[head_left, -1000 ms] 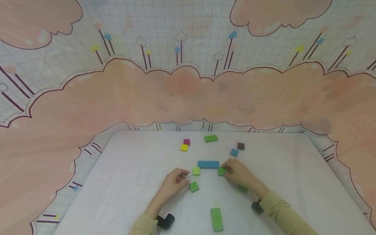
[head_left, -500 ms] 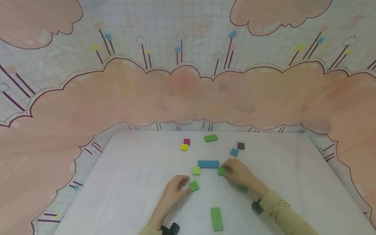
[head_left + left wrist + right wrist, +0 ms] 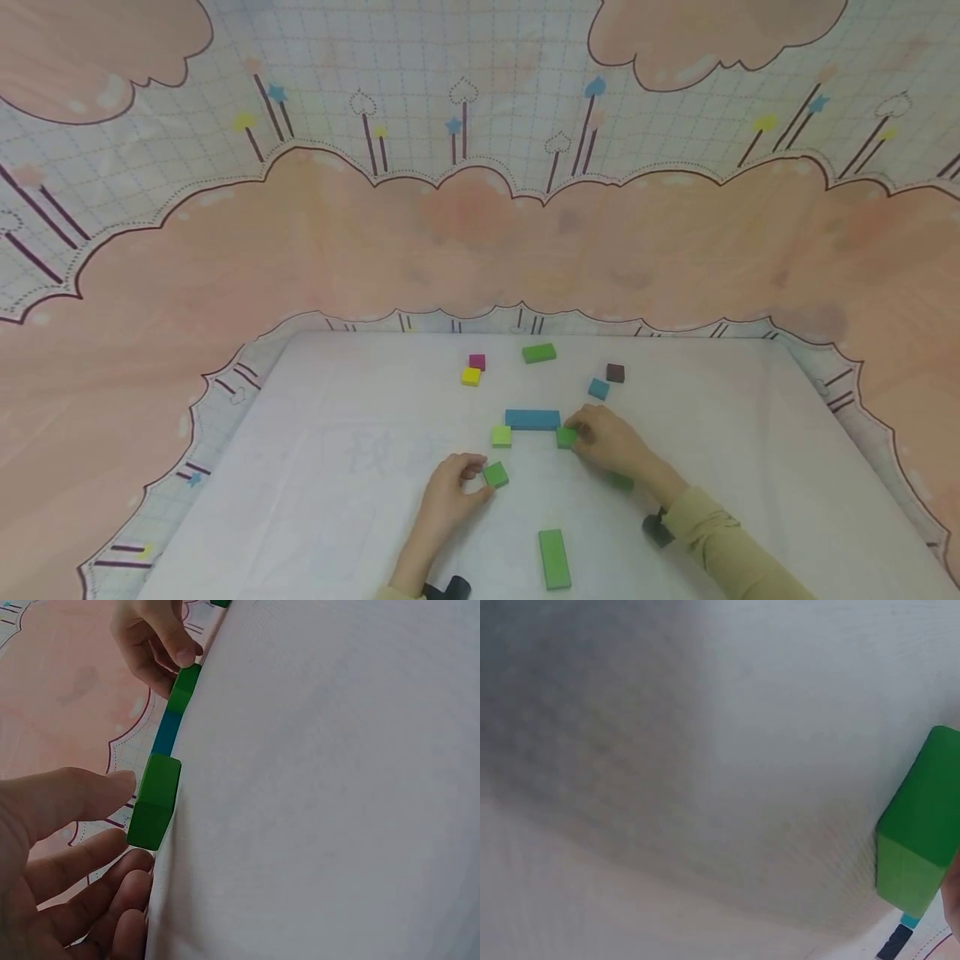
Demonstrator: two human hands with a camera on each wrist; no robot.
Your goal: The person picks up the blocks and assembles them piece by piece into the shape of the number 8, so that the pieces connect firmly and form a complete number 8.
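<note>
1. Landmark: blue rectangular block (image 3: 532, 420).
2. Right hand (image 3: 609, 439): fingers pinch the gripped green block (image 3: 564, 438) at the landmark's near right corner.
3. Left hand (image 3: 448, 496): thumb and fingers parted about the angled green block (image 3: 495, 475), near-left of the landmark; contact unclear.

At the head view's lower centre, a block (image 3: 496, 476) lies on the table (image 3: 300, 517) beside the left hand (image 3: 450, 496); another block (image 3: 565, 437), higher right, touches the right hand (image 3: 611, 437).
</note>
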